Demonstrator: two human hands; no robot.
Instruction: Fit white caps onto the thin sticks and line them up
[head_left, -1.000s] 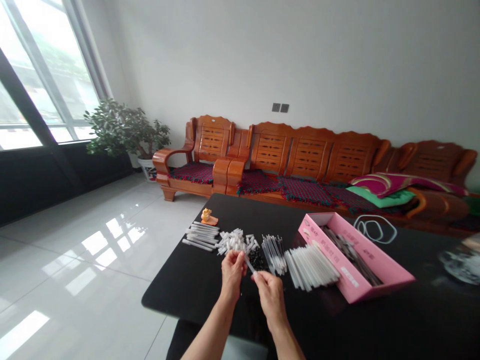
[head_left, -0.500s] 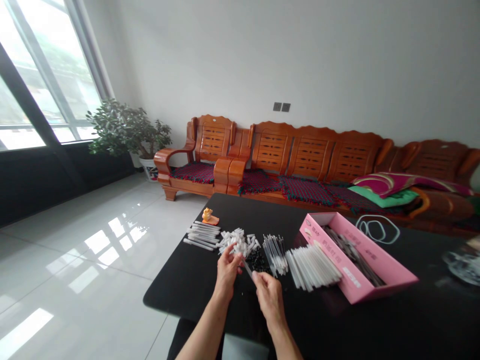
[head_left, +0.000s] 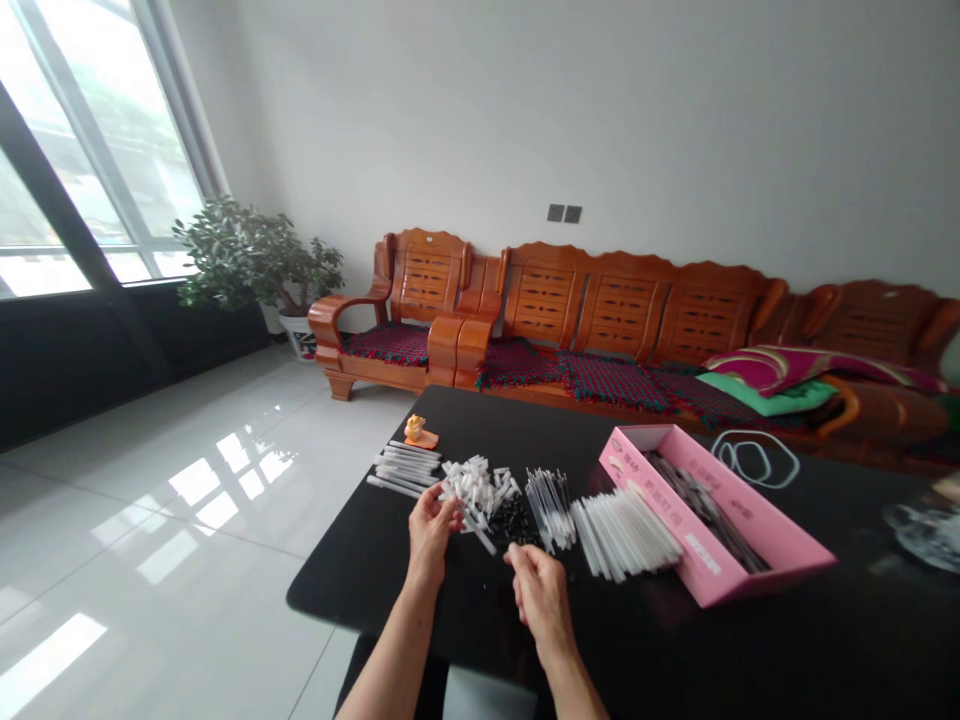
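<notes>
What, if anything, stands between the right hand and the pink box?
The row of whitish tubes does: it lies on the black table between the right hand and the near side of the pink box.

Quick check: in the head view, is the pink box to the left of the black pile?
No, the pink box is to the right of the black pile.
</notes>
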